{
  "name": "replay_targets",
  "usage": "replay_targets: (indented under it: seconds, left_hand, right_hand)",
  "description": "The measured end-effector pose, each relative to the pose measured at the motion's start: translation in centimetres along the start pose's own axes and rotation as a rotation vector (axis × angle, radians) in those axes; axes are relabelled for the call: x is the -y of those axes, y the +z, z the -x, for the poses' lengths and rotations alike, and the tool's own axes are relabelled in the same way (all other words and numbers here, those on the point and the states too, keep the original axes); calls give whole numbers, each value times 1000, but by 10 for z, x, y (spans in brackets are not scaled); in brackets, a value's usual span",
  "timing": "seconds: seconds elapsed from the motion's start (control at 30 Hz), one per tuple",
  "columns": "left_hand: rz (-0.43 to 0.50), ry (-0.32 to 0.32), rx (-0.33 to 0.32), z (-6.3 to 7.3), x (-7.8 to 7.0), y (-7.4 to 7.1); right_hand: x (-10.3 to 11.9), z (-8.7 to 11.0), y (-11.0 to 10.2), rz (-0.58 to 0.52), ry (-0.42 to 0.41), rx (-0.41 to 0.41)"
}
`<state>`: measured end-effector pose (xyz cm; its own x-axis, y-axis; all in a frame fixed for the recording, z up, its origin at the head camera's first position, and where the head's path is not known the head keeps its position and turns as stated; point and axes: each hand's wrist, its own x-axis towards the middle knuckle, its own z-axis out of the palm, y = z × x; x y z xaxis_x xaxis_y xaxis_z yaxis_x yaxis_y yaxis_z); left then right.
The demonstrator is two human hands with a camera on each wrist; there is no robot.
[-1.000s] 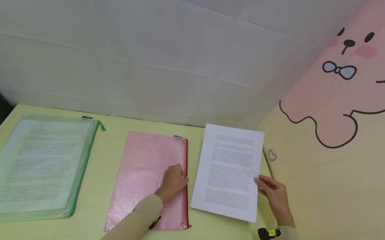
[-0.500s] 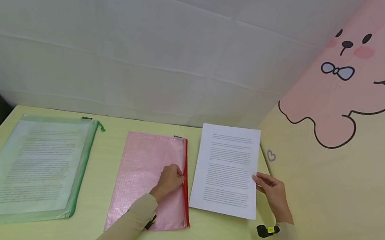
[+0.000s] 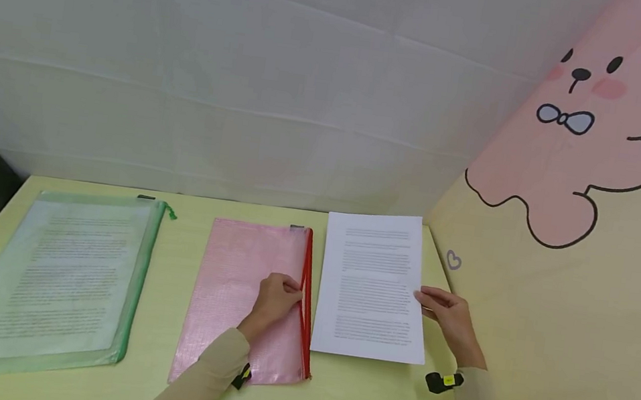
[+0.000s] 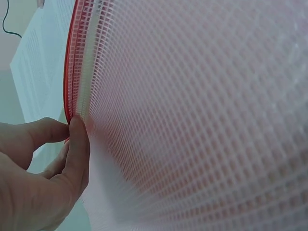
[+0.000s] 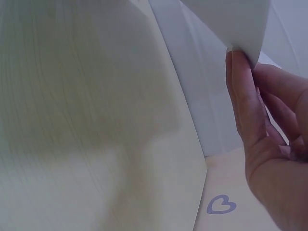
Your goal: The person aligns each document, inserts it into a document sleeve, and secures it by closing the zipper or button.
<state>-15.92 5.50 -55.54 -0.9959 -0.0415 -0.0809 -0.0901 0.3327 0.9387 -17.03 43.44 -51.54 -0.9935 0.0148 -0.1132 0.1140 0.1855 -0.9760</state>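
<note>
My left hand pinches the upper layer of a pink mesh zipper pouch by its right edge, where the red zipper runs. The mouth there is parted, the two red strips standing apart around the fingers. In the left wrist view, thumb and fingertips meet on the red-edged rim of the mesh. My right hand pinches the right edge of printed white paper, which is held up just right of the pouch. The right wrist view shows the paper's corner between thumb and fingers, raised over the table.
A green zipper pouch with a printed page inside lies on the left of the pale yellow table. White cloth hangs behind the table. A wall with a cartoon bear borders the right side.
My left hand has drawn the pouch's upper layer leftward, and the zipper edge gapes wider. My right hand has brought the paper left, close beside the zipper, turning it slightly.
</note>
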Motion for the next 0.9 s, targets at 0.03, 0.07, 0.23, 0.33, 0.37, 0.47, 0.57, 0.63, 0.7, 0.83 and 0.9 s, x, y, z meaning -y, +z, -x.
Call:
replay_targets:
  seconds: [0.03,0.07,0.23,0.33,0.37,0.47,0.57,0.63,0.7,0.83,0.9]
  left_hand:
    - [4,2,-7,0,0,0]
    - [7,7,-15,0,-1,0]
    - [32,7,-41,0,-1,-1]
    - [62,8,-47,0,1,-2]
    - [68,6,-50,0,1,-2]
    - [98,0,-51,0,2,-2]
    - [111,-11,-52,0,2,-1]
    - [107,-6,-56,0,1,0]
    - [99,-6,-62,1,1,0]
    - [97,1,-72,2,0,1]
    - [100,-1,-70,2,0,2]
  right_hand:
    - [0,0,1,4,4,12]
    - [0,0,2,4,10,12]
    - [2,-1,9,20,26,30]
    - [1,-2,11,17,34,36]
    - [1,-3,12,18,37,40]
    - [0,-3,13,23,48,54]
    - [0,-3,14,26,56,66]
    - [1,-3,14,34,54,78]
    - [0,-3,14,42,49,90]
    - [0,-3,16,57,38,120]
    - [0,-3,17,58,36,130]
